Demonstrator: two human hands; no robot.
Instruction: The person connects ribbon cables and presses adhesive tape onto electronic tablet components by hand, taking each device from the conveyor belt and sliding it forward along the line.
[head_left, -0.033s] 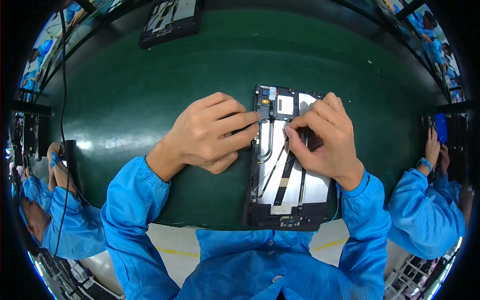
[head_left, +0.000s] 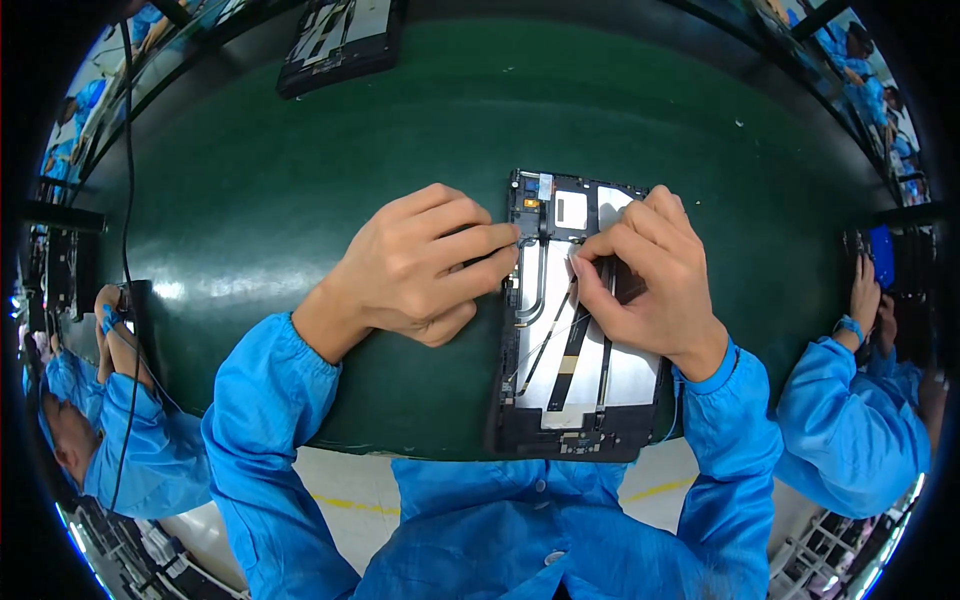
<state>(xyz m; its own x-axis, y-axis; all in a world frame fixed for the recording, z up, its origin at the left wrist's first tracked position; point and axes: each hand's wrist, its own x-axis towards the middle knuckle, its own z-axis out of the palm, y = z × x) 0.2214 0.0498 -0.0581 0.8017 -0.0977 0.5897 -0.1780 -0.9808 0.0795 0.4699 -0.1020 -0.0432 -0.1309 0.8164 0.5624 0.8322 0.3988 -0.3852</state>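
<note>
One opened tablet (head_left: 620, 380) lies inside-up at four o'clock on the green table (head_left: 430, 130), probably for access; the left hand (head_left: 415, 265), fingers bent, touches its eleven-o'clock edge, likely steadying it, grip unclear; the right hand (head_left: 660, 275) pinches, contents hidden.

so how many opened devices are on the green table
2: the near device, partly under the right hand, right of centre; and the far device, upper left, cut off at the picture's top. More may be hidden.
</note>
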